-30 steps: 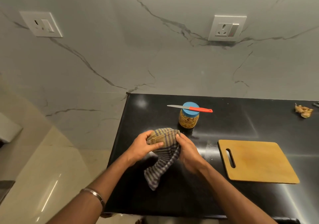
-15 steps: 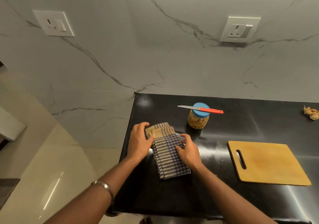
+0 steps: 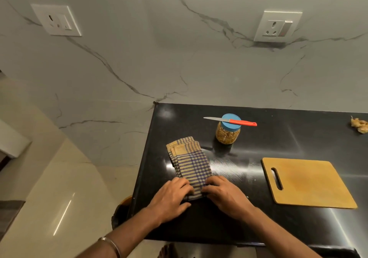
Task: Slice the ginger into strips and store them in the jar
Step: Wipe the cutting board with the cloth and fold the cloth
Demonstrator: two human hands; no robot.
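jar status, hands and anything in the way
Both hands, left and right, pressing cloth. Jar lidded, strips inside, knife across lid. Board bare.

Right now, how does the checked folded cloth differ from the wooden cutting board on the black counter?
The checked folded cloth is soft, striped blue and tan, and layered; the wooden cutting board is rigid, plain tan, and a single slab with a handle slot. The left hand and right hand rest on the cloth's near end; nothing touches the board. Both lie flat on the black counter.
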